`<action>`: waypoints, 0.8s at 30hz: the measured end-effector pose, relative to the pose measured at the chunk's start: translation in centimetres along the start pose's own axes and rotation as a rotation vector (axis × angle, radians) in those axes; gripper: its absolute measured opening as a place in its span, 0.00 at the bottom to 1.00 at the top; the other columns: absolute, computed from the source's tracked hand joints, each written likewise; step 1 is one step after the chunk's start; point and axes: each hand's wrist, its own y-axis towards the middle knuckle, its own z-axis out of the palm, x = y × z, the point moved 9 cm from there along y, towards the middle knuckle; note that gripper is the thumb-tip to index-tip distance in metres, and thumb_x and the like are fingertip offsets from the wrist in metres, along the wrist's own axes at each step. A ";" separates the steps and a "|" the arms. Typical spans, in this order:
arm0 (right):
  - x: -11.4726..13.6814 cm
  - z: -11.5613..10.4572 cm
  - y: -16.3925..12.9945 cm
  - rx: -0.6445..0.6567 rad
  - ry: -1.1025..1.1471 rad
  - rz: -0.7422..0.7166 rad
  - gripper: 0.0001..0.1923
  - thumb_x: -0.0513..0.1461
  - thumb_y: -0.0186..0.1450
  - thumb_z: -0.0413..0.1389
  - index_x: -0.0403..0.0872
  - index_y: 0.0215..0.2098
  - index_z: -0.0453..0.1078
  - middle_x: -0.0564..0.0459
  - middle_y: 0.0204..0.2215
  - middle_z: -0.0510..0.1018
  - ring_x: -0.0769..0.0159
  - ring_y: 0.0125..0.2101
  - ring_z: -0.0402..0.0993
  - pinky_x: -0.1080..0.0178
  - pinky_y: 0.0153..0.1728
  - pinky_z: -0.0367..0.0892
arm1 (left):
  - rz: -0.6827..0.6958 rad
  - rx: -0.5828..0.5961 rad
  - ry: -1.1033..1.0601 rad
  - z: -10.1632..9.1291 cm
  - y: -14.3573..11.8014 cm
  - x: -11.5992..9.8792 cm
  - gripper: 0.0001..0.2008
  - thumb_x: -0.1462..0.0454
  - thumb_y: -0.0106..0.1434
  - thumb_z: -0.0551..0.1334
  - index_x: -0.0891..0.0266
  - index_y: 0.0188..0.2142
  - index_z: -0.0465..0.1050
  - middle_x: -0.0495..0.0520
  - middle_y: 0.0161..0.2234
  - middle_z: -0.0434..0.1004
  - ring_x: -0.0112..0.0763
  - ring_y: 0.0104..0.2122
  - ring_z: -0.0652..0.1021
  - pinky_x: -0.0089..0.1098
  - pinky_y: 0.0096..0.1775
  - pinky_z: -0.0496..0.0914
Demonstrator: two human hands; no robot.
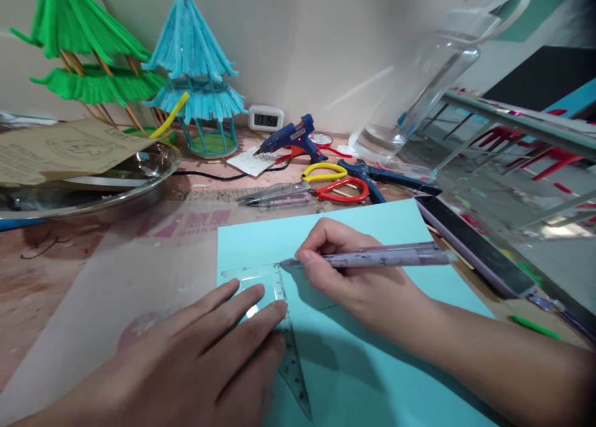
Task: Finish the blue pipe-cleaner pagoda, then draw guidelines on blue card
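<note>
Ruling a line on the turquoise paper sheet, seen from the head camera. Left hand spread flat, fingers extended and pressing down on the clear set square, gripping nothing. Right hand closed around the purple pen, tip placed at the far corner of the set square, against its edge.

For a clean line, in judgement: keep steady downward pressure across the set square so no slipping occurs; hold fingertips back from the ruling edge; keep the tip tight against that edge and draw in one even pass.

Paper sheet at near centre of the surface, partly over a translucent plastic sheet at left.

Surroundings, far side: red-handled scissors, yellow-handled scissors, blue pliers, blue glue gun with cord, small digital clock against the wall. Far left: green straw pagoda, blue straw pagoda, metal tray carrying a sheet of brown card. Right: dark phone just beside the paper edge; clear plastic bottle leaning beyond.

Obstructions: nothing on the ruling path; phone near the right forearm, a likely snag if the elbow swings outward.
</note>
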 end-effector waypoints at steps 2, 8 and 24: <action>0.0 0.0 0.0 0.002 -0.006 -0.003 0.06 0.36 0.65 0.54 0.47 0.28 0.65 0.63 0.19 0.66 0.77 0.19 0.59 0.72 0.18 0.56 | -0.002 -0.009 0.000 0.0 0.2 0.1 0.14 0.62 0.68 0.57 0.56 0.50 0.76 0.47 0.56 0.76 0.34 0.61 0.67 0.35 0.69 0.47; 0.0 0.1 0.1 0.003 -0.040 -0.009 0.06 0.36 0.65 0.54 0.47 0.28 0.65 0.63 0.19 0.66 0.77 0.19 0.59 0.72 0.18 0.55 | -0.002 0.011 0.016 0.0 0.3 0.0 0.14 0.62 0.68 0.57 0.56 0.50 0.76 0.46 0.56 0.76 0.34 0.60 0.68 0.36 0.69 0.46; 0.0 0.1 0.0 0.010 -0.029 -0.030 0.07 0.36 0.66 0.54 0.47 0.29 0.64 0.62 0.20 0.67 0.76 0.20 0.59 0.71 0.19 0.55 | -0.005 0.010 -0.005 0.1 0.1 -0.1 0.14 0.61 0.68 0.57 0.56 0.51 0.75 0.48 0.58 0.75 0.36 0.62 0.66 0.37 0.68 0.47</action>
